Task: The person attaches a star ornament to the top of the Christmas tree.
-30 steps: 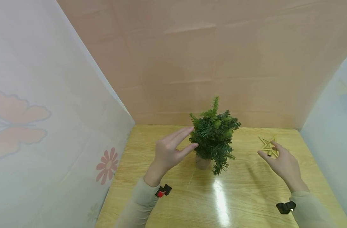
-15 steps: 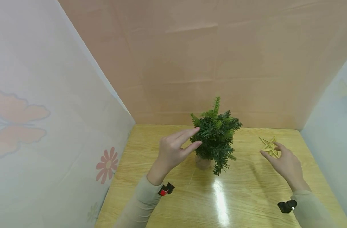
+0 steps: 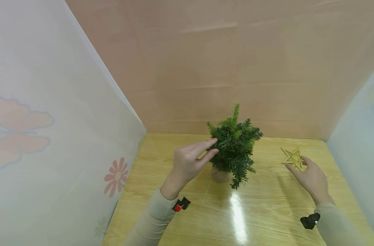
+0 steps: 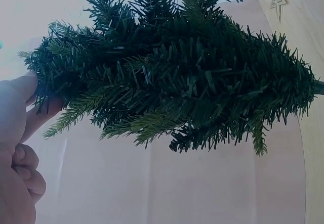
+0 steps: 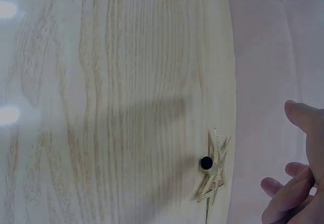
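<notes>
Standing in small pot (image 3: 219, 175): green tree (image 3: 234, 145); left hand (image 3: 187, 163) touching branches.

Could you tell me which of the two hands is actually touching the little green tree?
The left hand: its fingers touch the tree branches. The right hand lies beside the gold star.

both arms wear beige long sleeves (image 3: 153, 218), each with a black clip (image 3: 309, 221) at the cuff.
</notes>
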